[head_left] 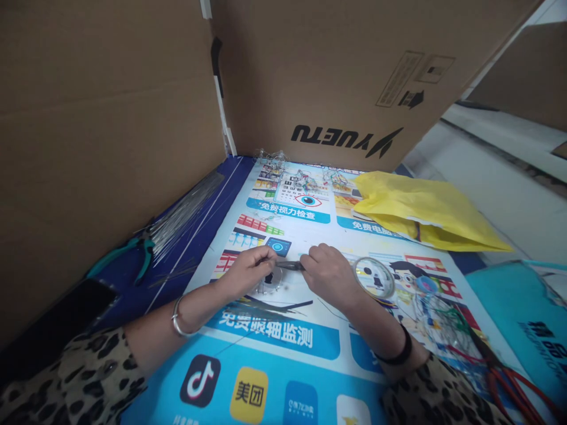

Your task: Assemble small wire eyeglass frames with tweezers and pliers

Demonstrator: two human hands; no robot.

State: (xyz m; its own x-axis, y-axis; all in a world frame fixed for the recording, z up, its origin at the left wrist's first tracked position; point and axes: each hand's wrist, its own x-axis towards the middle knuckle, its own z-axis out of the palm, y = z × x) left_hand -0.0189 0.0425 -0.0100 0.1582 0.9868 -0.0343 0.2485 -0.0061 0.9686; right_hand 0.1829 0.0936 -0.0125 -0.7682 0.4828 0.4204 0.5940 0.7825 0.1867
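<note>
Above the printed poster, both of my hands are closed on a short, dark, slim piece, whose kind I cannot make out. My left hand pinches its left end between thumb and fingers. At the other end my right hand is curled round it, hiding that end. Below my left hand is a clear round coil, partly covered by the fingers. Several thin dark strips lie on the poster nearer to me. Just right of my right hand rests a roll of clear tape.
Cardboard walls stand behind and to the left. Teal-handled pliers and a bundle of thin wires lie left. On the right are a yellow bag, tangled wires, red-handled scissors and a turquoise bag.
</note>
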